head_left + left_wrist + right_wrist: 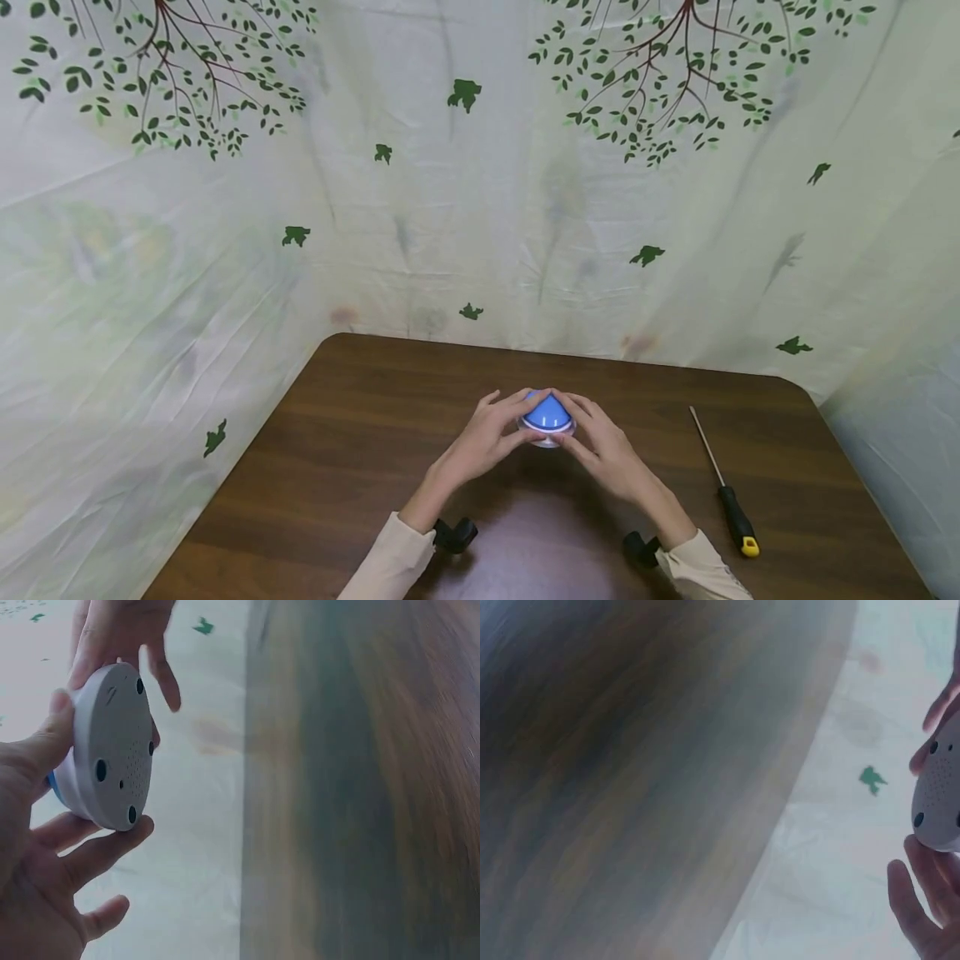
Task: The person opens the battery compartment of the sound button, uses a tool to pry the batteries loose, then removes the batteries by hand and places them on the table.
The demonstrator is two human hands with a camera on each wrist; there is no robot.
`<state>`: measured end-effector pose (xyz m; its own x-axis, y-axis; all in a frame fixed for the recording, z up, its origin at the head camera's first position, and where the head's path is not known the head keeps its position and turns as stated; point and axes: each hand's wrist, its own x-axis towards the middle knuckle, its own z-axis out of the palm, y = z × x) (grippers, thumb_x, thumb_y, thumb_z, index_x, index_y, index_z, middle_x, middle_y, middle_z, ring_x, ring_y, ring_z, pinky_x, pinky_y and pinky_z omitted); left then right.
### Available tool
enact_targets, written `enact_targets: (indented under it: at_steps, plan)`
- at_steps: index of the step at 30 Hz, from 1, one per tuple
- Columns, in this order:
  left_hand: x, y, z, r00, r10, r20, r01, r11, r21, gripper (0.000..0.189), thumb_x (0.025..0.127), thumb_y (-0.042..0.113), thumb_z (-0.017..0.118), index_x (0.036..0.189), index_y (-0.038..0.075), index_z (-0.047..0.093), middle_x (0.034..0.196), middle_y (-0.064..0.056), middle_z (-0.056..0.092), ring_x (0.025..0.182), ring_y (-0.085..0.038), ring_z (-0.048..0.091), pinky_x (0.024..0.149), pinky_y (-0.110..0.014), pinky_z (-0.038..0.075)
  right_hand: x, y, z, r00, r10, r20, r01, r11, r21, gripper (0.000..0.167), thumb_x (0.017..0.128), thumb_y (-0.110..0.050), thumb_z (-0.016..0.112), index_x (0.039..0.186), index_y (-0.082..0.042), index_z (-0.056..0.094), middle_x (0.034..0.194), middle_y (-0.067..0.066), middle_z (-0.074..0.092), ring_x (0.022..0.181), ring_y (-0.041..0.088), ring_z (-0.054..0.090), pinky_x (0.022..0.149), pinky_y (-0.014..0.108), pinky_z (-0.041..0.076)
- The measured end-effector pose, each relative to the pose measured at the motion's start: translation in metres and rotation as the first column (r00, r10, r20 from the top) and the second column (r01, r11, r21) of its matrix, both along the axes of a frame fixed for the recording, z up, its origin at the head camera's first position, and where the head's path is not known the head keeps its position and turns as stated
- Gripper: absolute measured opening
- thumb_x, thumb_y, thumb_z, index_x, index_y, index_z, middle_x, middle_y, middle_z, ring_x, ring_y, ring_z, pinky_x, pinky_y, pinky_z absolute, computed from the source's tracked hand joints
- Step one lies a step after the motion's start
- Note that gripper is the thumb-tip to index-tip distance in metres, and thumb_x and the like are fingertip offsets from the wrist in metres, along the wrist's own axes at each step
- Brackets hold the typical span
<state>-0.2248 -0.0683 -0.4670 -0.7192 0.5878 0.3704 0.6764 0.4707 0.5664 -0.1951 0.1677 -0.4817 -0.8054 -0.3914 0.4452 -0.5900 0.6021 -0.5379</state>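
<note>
A push-button buzzer with a blue dome [548,413] and a white round base [116,750] is held up over the table by both hands. My left hand [483,437] grips its left side, thumb at the base and fingers up along the dome. From the right, my right hand [609,454] holds the other side in the same way. In the left wrist view the underside faces the camera, with several dark round holes or feet and a patch of tiny perforations. The right wrist view catches only part of the white base [937,787], cut off by the frame's edge.
A screwdriver [737,517] with a black and yellow handle lies on the brown wooden table [315,467], right of the right hand. Behind the table's far edge hangs a pale curtain [510,225] printed with branches and leaves. Black straps with small cameras [455,536] sit at the wrists.
</note>
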Motion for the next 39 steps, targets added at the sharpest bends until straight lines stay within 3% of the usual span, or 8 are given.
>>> enact_targets:
  at_steps: [3,6,9,13,19,25,33,39]
  plan:
    - [0.001,0.001,0.007,0.999,-0.023,0.039,0.019,0.993,0.119,0.056,0.098,0.024,0.071,0.152,0.016,0.055,0.149,-0.007,0.061,0.132,-0.025,0.063,0.113,-0.052,0.047,-0.001,-0.001,0.004,1.000,-0.001,-0.002,0.001,0.996,-0.095,0.060,0.101,-0.019,0.069,0.156,-0.021,0.047,0.143,0.003,0.059,0.127,0.020,0.060,0.097,0.046,0.057]
    - [0.003,0.003,0.014,0.991,-0.042,0.131,0.014,0.978,0.210,0.050,0.100,0.025,0.068,0.148,0.017,0.059,0.148,-0.007,0.062,0.128,-0.023,0.065,0.102,-0.039,0.057,-0.002,-0.001,0.008,0.999,0.025,-0.019,-0.028,0.986,-0.161,0.058,0.099,-0.014,0.071,0.153,-0.019,0.052,0.139,0.002,0.063,0.118,0.015,0.062,0.093,0.037,0.059]
    - [0.007,0.003,0.020,0.967,-0.041,0.252,-0.030,0.962,0.271,0.046,0.102,0.028,0.066,0.147,0.020,0.060,0.149,-0.006,0.060,0.130,-0.023,0.063,0.103,-0.037,0.056,-0.004,0.001,0.010,0.996,0.076,-0.038,-0.082,0.979,-0.186,0.061,0.096,-0.010,0.073,0.153,-0.017,0.052,0.140,0.003,0.062,0.116,0.012,0.062,0.091,0.028,0.057]
    - [0.010,0.002,0.026,0.949,-0.041,0.311,-0.064,0.945,0.321,0.045,0.102,0.027,0.067,0.146,0.020,0.061,0.147,-0.005,0.062,0.128,-0.022,0.065,0.102,-0.037,0.057,-0.004,0.002,0.013,0.992,0.123,-0.025,-0.126,0.972,-0.197,0.063,0.095,-0.009,0.074,0.153,-0.018,0.051,0.142,0.003,0.061,0.120,0.010,0.060,0.093,0.022,0.056]
    - [0.010,0.000,0.027,0.957,-0.065,0.281,-0.041,0.934,0.356,0.046,0.101,0.022,0.068,0.146,0.017,0.061,0.150,-0.005,0.060,0.137,-0.024,0.059,0.105,-0.044,0.055,-0.002,-0.001,0.019,0.991,0.131,0.009,-0.125,0.961,-0.247,0.060,0.096,-0.008,0.073,0.152,-0.019,0.054,0.143,0.004,0.060,0.119,0.012,0.061,0.090,0.029,0.059]
    - [0.008,-0.004,0.024,0.978,-0.083,0.192,0.015,0.943,0.332,0.046,0.101,0.019,0.067,0.147,0.017,0.060,0.152,-0.004,0.057,0.141,-0.025,0.055,0.107,-0.041,0.054,-0.001,-0.003,0.021,0.987,0.150,0.053,-0.125,0.938,-0.325,0.059,0.096,-0.006,0.072,0.151,-0.019,0.055,0.143,0.005,0.061,0.119,0.012,0.062,0.090,0.030,0.060]
    - [0.006,-0.013,0.025,0.978,-0.145,0.149,0.099,0.954,0.283,0.049,0.100,0.023,0.067,0.148,0.022,0.059,0.156,-0.001,0.055,0.145,-0.020,0.051,0.115,-0.042,0.048,0.002,0.000,0.025,0.965,0.219,0.144,-0.139,0.893,-0.428,0.052,0.098,-0.004,0.069,0.148,-0.014,0.058,0.142,0.012,0.063,0.114,0.009,0.062,0.087,0.024,0.059]
    - [0.005,-0.020,0.027,0.974,-0.178,0.138,0.139,0.956,0.258,0.050,0.099,0.020,0.068,0.148,0.022,0.059,0.151,0.004,0.058,0.138,-0.017,0.058,0.110,-0.036,0.052,0.005,0.003,0.030,0.943,0.241,0.229,-0.122,0.891,-0.438,0.050,0.100,-0.009,0.068,0.148,-0.018,0.058,0.152,0.011,0.057,0.123,0.006,0.061,0.089,0.024,0.058]
